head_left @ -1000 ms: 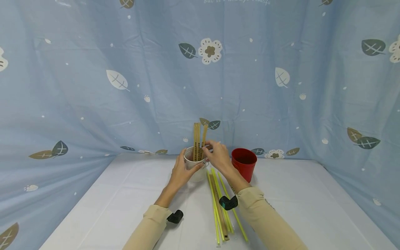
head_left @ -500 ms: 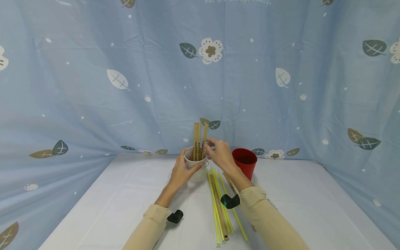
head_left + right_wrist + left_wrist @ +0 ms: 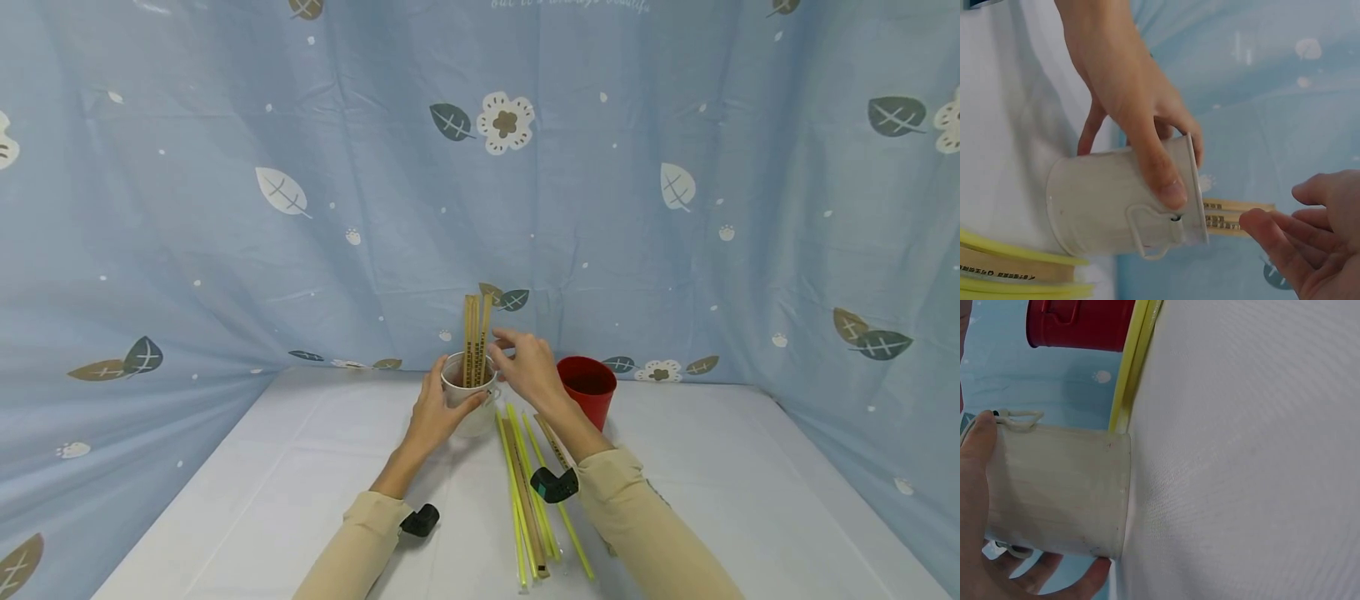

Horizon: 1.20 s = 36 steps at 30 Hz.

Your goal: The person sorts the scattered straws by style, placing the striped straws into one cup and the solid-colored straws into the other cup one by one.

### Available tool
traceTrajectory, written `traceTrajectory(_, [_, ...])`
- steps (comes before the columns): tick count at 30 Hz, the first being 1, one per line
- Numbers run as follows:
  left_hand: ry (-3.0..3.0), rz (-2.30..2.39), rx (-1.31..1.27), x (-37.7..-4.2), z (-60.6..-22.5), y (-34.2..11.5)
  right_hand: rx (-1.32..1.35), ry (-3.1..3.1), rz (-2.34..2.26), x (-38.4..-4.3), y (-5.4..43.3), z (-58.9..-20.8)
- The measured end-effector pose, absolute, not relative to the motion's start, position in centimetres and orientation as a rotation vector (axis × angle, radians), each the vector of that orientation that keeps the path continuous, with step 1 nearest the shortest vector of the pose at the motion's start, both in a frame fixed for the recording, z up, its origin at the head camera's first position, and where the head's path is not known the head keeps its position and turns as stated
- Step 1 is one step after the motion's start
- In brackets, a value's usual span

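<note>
Head: white table (image 3: 247,517), backed by a blue curtain (image 3: 360,133) printed with leaves and flowers. Both arms are extended forward, sleeves beige. White cup (image 3: 472,423), standing upright at the far middle of the table, is gripped around the side by the left hand (image 3: 435,412). Right hand (image 3: 528,371) is held beside the rim, palm inward, fingers loosely bent, nothing gripped. Count: one white cup, one red cup (image 3: 588,407) to its right; at least three brown sticks (image 3: 476,333) stood in the white cup; at least two loose brown sticks (image 3: 527,504) and four yellow-green sticks (image 3: 573,533) laid on the table, partly hidden by the right forearm.

Left wrist: cup base is seated on the table; thumb placed near the rim, fingers wrapped behind.

Right wrist: thumb and fingers are spread apart near the stick ends; whether a stick is touched can't be told.
</note>
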<state>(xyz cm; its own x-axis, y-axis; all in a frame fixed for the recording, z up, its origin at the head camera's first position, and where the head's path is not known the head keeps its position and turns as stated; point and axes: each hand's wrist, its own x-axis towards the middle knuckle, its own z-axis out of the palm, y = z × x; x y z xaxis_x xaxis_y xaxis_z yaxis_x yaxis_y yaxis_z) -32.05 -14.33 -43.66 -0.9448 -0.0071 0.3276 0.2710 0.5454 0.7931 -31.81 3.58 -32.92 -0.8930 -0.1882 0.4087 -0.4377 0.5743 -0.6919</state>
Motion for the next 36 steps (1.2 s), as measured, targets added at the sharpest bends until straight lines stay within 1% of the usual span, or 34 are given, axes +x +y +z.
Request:
traceTrajectory(10, [-2.49,-1.357,-0.223,-32.0,-43.8,-14.3,0.576,-2.509,1.21,-31.2,4.1,-33.1])
traceTrajectory(26, [-2.483,-1.349,-0.227,-32.2,-43.9,-14.4,0.578,-2.511,1.166,-30.5,5.6,-34.5])
traceTrajectory(36, [-2.469,-1.355,-0.242,-32.1,-43.8,-14.3,0.559,-2.529,1.153,-29.3,6.9,-35.7])
